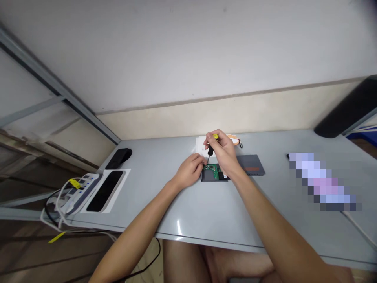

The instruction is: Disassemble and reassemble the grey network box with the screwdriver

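My right hand (222, 151) grips a screwdriver (210, 151) with a black and yellow handle, held steeply with the tip pointing down. The tip meets the upper left corner of a green circuit board (216, 171), which lies in a dark grey casing (209, 180). My left hand (190, 169) rests at the casing's left edge, its fingers bent and held together close to the screwdriver tip. What lies right under those fingertips is hidden. A dark grey cover (251, 163) with a reddish-brown strip lies just right of the casing, partly behind my right wrist.
A white sheet (200, 145) with tiny dark bits and an orange-and-white item (234, 139) lie behind my hands. On the left are a phone (106, 191), a black object (118, 158) and a power strip (84, 192) with cables. A pixelated device (321, 181) with a cable lies right.
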### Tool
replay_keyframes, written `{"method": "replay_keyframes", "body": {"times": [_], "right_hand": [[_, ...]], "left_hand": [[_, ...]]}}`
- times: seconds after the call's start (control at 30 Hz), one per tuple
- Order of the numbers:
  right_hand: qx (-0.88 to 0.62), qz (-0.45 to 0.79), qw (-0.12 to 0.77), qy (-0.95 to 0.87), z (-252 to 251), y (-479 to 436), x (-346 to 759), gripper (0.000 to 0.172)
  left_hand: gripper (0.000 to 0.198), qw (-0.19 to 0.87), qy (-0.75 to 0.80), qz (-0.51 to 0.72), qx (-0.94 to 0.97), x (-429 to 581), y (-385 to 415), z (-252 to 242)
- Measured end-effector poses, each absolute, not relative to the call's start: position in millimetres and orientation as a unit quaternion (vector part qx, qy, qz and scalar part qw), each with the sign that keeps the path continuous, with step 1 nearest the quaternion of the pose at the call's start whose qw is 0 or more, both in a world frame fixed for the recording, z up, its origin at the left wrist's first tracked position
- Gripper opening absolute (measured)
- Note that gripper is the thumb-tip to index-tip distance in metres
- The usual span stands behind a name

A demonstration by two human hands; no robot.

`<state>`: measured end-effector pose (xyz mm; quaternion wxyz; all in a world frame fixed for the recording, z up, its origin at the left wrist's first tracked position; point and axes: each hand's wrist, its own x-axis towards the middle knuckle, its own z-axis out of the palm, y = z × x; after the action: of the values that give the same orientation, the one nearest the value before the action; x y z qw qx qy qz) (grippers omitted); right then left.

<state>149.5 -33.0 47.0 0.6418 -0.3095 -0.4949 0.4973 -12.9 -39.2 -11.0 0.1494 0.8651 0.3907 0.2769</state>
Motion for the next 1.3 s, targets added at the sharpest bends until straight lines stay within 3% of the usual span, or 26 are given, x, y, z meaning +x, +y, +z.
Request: {"method": "replay_keyframes", "body": {"times": [0.17, 0.53, 0.77, 1.1, 1.3], "right_hand": [[-0.327, 0.515, 0.636, -0.473, 43.9, -29.8, 149.2, 0.06], [-0.303, 0.527, 0.608, -0.512, 47.0, -36.9, 146.5, 0.049], [-0.312, 0.523, 0.629, -0.484, 44.6, -33.6, 146.0, 0.06], [-0.294, 0.523, 0.618, -0.508, 43.5, -32.1, 152.2, 0.045], [-0.308, 0.497, 0.672, -0.455, 41.9, -29.2, 151.0, 0.058]], "left_hand": [[0.027, 0.15, 0.395, 0.276, 0.863, -12.8, -39.0, -11.5], [0.026, 0.144, 0.394, 0.28, 0.864, -12.3, -40.0, -10.7], [0.026, 0.152, 0.404, 0.266, 0.862, -12.2, -40.3, -9.6], [0.026, 0.154, 0.402, 0.278, 0.859, -11.9, -39.7, -9.6], [0.027, 0.153, 0.399, 0.283, 0.859, -12.1, -40.9, -10.0]]}}
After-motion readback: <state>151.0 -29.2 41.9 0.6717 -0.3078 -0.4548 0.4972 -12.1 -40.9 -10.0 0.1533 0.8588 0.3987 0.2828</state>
